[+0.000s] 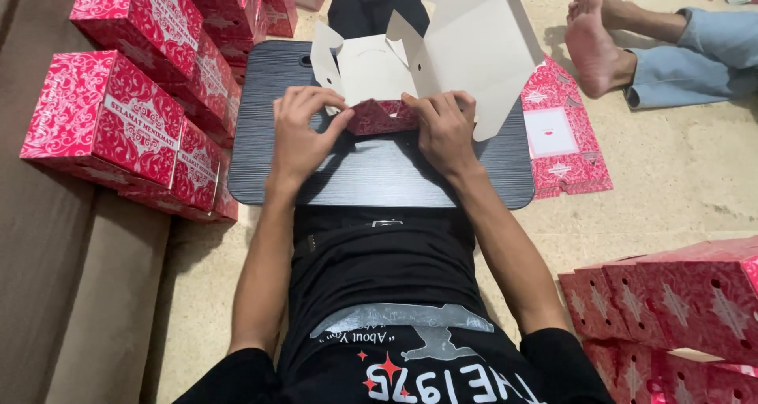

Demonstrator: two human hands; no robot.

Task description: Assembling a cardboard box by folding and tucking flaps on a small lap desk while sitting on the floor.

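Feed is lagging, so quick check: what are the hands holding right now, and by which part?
Both hands hold a half-folded cardboard box. The left hand and right hand pinch its red near flap, one at each end, over the dark lap tray.

Home floor beside sofa (47, 238), box stacks (150, 96)

Finished red patterned boxes (126, 112) are stacked at the frame's left, with more red boxes (679, 301) at lower right. A flat unfolded red carton (562, 135) lies on the floor right of centre, and another person's bare feet (592, 33) rest at upper right.
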